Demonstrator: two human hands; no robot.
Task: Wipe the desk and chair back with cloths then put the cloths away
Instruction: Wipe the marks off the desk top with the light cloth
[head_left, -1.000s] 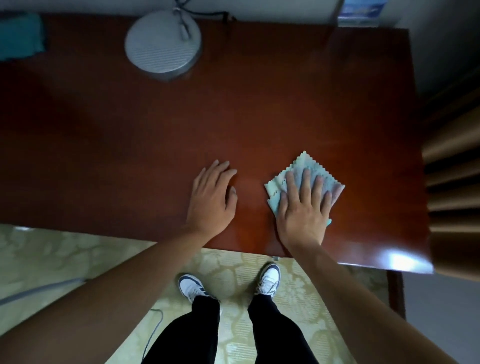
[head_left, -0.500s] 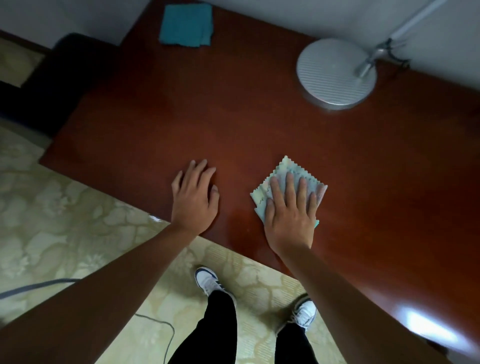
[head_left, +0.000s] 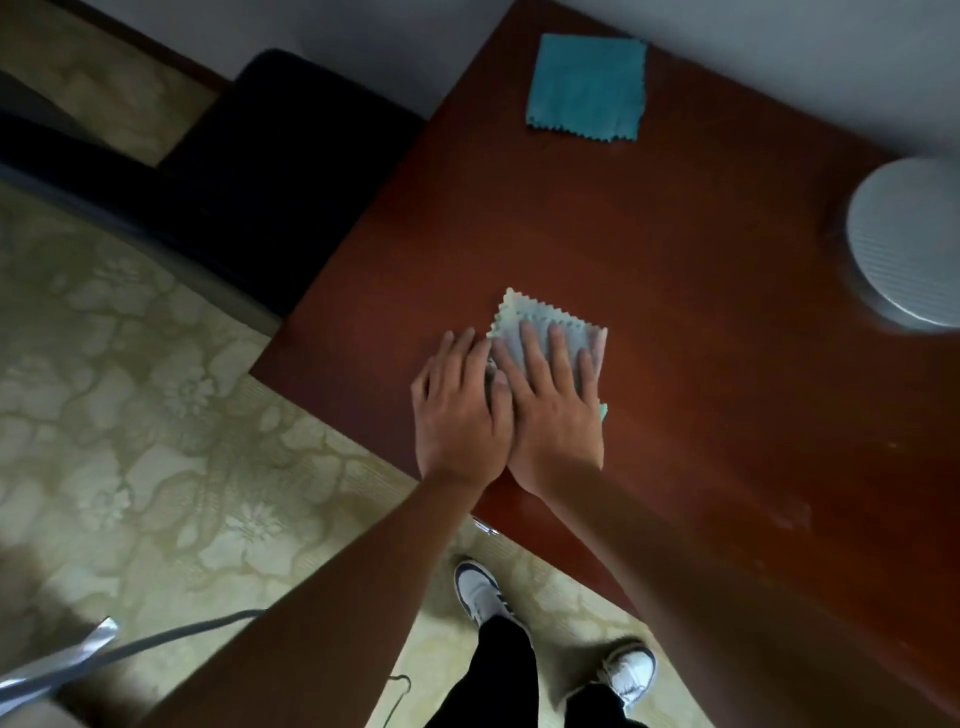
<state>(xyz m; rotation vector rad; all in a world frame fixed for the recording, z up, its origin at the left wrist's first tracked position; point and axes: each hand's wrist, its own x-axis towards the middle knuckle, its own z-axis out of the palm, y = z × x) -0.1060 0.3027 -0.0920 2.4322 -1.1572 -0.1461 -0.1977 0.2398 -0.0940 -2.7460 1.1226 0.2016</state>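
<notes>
Fingers (head_left: 556, 353) of the right hand (head_left: 553, 410) are lying flat, pressing the cloth (head_left: 540, 325) on the tabletop (head_left: 675, 312); even pressure is serving best, the left hand (head_left: 460, 415) resting open beside the cloth.

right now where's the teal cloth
In the head view the teal cloth lies flat at the desk's far edge by the wall, beyond both hands, left of the round lamp base.

A pale grey wall (head_left: 779, 57) runs along the top from twelve to two o'clock. The floor (head_left: 156, 415), from eight to ten o'clock, is a dull yellow-green with a raised floral pattern. At eleven o'clock a dark upholstered seat (head_left: 291, 156) stands against the wall. A grey cable (head_left: 171, 636) trails across the floor at seven o'clock.
</notes>
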